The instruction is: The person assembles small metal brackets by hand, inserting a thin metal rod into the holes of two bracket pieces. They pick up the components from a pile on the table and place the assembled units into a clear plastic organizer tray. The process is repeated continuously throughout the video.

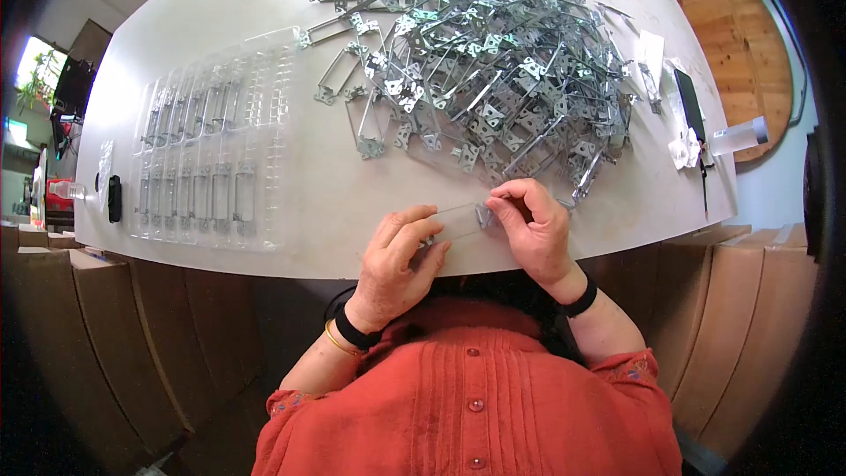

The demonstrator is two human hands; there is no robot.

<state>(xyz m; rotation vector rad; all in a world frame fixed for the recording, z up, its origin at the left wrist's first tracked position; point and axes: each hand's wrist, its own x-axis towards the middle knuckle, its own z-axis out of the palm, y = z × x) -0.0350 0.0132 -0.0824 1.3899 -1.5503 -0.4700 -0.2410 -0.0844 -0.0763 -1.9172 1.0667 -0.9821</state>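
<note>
Near the front edge of the white table, both hands are closed on one thin metal bracket, a long narrow frame with a small plate at its end. My left hand grips its left end, which the fingers mostly hide. At the right end, thumb and index finger of my right hand pinch beside the plate. A big tangled pile of similar brackets lies just beyond my hands. To the left is a clear plastic tray with two rows of brackets in its slots; its right-hand strip holds none.
At the table's right lie a dark flat object, crumpled white paper and a clear plastic cup. A small black object sits left of the tray. Cardboard boxes stand below both sides; a round wooden board leans at right.
</note>
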